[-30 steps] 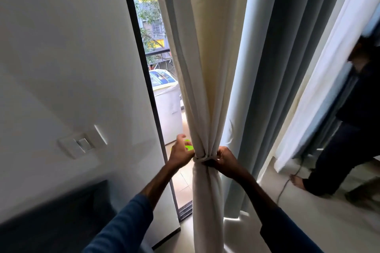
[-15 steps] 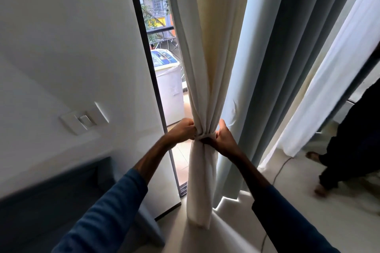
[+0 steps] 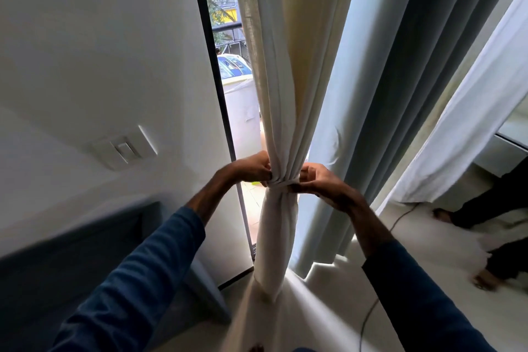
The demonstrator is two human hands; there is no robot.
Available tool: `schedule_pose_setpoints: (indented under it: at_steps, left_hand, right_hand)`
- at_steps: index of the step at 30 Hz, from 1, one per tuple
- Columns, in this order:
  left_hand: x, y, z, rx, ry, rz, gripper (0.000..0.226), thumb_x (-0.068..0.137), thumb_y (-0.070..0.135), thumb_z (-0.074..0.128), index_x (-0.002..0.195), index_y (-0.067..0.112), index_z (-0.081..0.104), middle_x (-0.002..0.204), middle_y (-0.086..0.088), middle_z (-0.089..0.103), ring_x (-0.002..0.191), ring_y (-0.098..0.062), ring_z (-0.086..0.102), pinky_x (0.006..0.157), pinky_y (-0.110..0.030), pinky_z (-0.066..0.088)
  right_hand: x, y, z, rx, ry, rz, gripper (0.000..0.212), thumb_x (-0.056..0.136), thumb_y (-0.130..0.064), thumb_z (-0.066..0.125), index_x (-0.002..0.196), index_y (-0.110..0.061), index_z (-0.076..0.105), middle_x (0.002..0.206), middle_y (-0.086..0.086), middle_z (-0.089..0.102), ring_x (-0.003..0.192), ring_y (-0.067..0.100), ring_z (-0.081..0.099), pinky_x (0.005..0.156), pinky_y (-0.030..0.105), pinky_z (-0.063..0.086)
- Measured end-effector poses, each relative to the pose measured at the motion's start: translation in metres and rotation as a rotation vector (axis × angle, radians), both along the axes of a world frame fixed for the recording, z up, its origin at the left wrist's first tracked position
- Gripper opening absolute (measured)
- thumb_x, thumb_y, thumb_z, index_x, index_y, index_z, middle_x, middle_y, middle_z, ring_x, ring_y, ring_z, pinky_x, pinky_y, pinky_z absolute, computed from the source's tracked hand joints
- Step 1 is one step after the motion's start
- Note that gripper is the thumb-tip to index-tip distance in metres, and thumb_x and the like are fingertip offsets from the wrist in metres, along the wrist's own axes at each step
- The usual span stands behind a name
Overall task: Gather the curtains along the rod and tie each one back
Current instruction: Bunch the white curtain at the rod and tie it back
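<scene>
A cream curtain [image 3: 288, 71] hangs gathered into a narrow bundle in the middle of the view. A thin cream tie band [image 3: 283, 182] wraps around it at waist height. My left hand [image 3: 251, 166] grips the band and bundle on the left side. My right hand [image 3: 320, 181] pinches the band's end on the right side. Just to the right hangs a grey-blue curtain [image 3: 400, 80] in loose folds down to the floor. A white sheer curtain [image 3: 463, 111] hangs further right.
A white wall with a light switch [image 3: 125, 148] is on the left, beside a dark door frame [image 3: 217, 88]. Dark furniture [image 3: 71, 260] sits at lower left. Another person's legs [image 3: 491, 206] stand at the right. A cable [image 3: 371, 314] lies on the floor.
The view has tilted and drawn back, so both hands and the tie sit higher in the frame. My right hand's fingers have shifted along the band. The person at the right has stepped.
</scene>
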State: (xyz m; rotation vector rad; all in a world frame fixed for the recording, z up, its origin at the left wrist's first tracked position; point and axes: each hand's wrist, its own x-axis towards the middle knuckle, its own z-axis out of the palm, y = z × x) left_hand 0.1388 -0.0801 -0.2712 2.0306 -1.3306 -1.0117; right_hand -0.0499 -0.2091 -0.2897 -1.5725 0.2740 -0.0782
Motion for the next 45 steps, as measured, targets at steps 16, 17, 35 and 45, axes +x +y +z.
schedule_pose_setpoints:
  at_steps: [16, 17, 35, 45]
  left_hand:
    - [-0.02, 0.001, 0.012, -0.095, 0.054, 0.116, 0.033, 0.093, 0.004, 0.065, 0.126, 0.003, 0.058, 0.117, -0.017, 0.065, 0.09, -0.025, 0.073, 0.071, -0.043, 0.064]
    - [-0.023, 0.001, 0.011, -0.127, 0.091, 0.112, 0.032, 0.094, 0.005, 0.064, 0.126, 0.005, 0.058, 0.119, -0.014, 0.063, 0.092, -0.023, 0.072, 0.072, -0.042, 0.064]
    - [-0.056, -0.005, 0.011, -0.346, -0.254, 0.721, 0.054, 0.078, 0.052, 0.074, 0.106, 0.006, 0.073, 0.1, -0.013, 0.075, 0.091, -0.029, 0.073, 0.071, -0.034, 0.059]
    - [-0.068, -0.006, 0.025, -0.132, -0.512, 0.639, 0.063, 0.091, 0.063, 0.054, 0.12, 0.008, 0.063, 0.115, -0.014, 0.067, 0.105, -0.036, 0.065, 0.077, -0.033, 0.044]
  right_hand:
    - [0.012, -0.006, -0.026, 0.158, -0.061, -0.664, 0.012, 0.095, -0.004, 0.067, 0.101, 0.003, 0.074, 0.086, 0.019, 0.077, 0.073, 0.029, 0.077, 0.063, 0.032, 0.063]
    - [0.013, -0.006, -0.029, 0.152, -0.055, -0.7, 0.013, 0.095, -0.004, 0.066, 0.102, 0.003, 0.074, 0.082, 0.017, 0.076, 0.067, 0.025, 0.075, 0.061, 0.031, 0.061]
    - [-0.007, -0.008, -0.022, -0.043, -0.178, -0.862, 0.04, 0.089, -0.007, 0.076, 0.127, 0.0, 0.066, 0.1, 0.014, 0.076, 0.078, 0.023, 0.078, 0.064, 0.031, 0.063]
    - [-0.02, 0.03, -0.027, -0.404, -0.187, -0.559, 0.006, 0.087, -0.017, 0.079, 0.088, -0.013, 0.083, 0.068, 0.001, 0.076, 0.062, 0.021, 0.074, 0.055, 0.038, 0.061]
